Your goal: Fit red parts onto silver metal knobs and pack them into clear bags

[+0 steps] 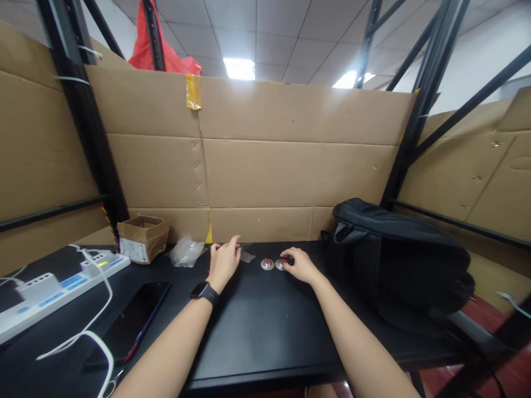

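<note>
Two small round silver discs with red centres lie side by side on the black table (257, 326): one disc (267, 264) sits free, the other disc (281, 265) is under the fingertips of my right hand (299, 265), whose fingers are curled in a pinch on it. My left hand (224, 260), with a black watch on the wrist, rests knuckles up further left, fingers bent, its fingertips at a small clear plastic packet (247, 256) lying flat on the table.
A black backpack (398, 260) fills the right side of the table. At the left are a small open cardboard box (143, 236), a crumpled clear bag (186, 251), a white power strip (58, 284) with white cables, and a dark phone (133, 320). Cardboard walls (290, 166) enclose the back.
</note>
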Motion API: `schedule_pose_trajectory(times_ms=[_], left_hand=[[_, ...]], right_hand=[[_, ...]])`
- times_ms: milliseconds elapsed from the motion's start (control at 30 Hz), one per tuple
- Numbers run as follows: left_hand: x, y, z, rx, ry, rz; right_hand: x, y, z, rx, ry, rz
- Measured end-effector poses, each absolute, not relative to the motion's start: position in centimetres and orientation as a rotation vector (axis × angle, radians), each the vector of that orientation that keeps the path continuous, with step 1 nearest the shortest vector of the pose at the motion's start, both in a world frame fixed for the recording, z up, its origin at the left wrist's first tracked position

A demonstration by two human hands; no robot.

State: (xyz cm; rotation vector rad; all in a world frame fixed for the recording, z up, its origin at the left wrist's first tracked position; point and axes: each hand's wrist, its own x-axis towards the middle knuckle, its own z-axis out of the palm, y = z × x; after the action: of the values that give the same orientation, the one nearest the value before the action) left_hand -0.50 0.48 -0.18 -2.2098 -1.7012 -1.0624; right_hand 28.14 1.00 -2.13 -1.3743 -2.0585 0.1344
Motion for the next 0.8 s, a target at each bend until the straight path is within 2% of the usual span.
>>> schedule_pose_trajectory(times_ms=[133, 367, 633, 800], left_hand=[[0.8, 0.2, -0.8, -2.219, -1.579, -0.982], [3.9, -0.3, -1.9, -2.560, -1.092, -0.743], [4.5, 0.9, -3.1, -2.542, -1.098, -0.699], [4.3, 1.5, -3.6, -2.505, -1.105, -0.725]], right_hand=[[27.9, 1.1, -2.5, -1.428, -2.115, 0.120], [27.3, 1.0, -2.3, -1.432, -2.099, 0.088], [27.3, 0.6, -1.3, -1.716, -2.076, 0.028], [27.2, 0.4, -1.2, -1.670, -2.122, 0.020]])
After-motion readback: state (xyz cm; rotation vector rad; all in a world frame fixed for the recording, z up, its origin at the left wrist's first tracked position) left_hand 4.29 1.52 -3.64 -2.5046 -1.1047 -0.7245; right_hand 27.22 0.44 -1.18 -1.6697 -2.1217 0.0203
